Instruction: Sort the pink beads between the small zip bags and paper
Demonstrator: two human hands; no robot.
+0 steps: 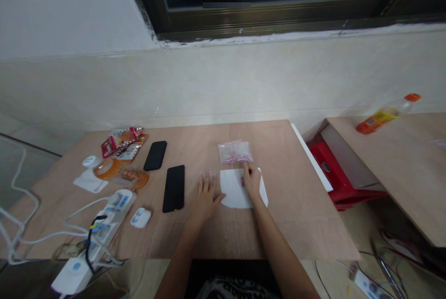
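Observation:
My left hand (205,199) lies flat on the table with its fingers spread, the fingertips over a small clear plastic bag (208,176). Its thumb reaches the left edge of a white sheet of paper (232,197). Above that paper, my right hand (252,182) has its fingers curled in, and whatever they may hold is hidden. A small dark reddish bit (243,181) shows by the fingers. Just beyond the paper lies a clear plastic bag (230,152) with small pink pieces along its near edge, close to my right fingertips.
Left of my hands are two black phones (173,190), a white earbud case (141,217), an orange-labelled bottle (120,173) on its side, snack packets (121,141) and a power strip (104,234) with cables. Another bottle (386,115) and red stools (334,173) are at right.

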